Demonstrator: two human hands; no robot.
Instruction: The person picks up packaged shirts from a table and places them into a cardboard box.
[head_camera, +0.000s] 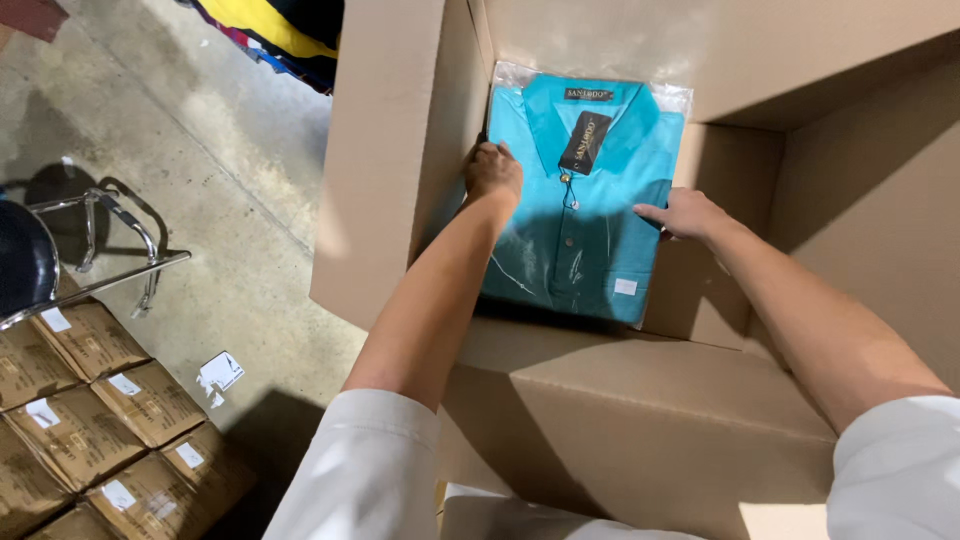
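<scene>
A folded teal collared shirt (590, 215) in a clear plastic bag lies inside a large open cardboard box (640, 420). A dark hang tag sits at its collar. My left hand (493, 170) grips the bag's left edge against the box wall, fingers curled. My right hand (683, 213) rests flat on the bag's right edge, fingers pointing left. Both forearms reach down into the box from white sleeves.
The box's tall flaps (375, 150) stand up on the left, back and right. On the concrete floor at left are several small sealed cartons (110, 430), a chrome chair frame (100, 250) and a scrap of paper (220, 372). Colourful cloth (285, 35) lies at the top.
</scene>
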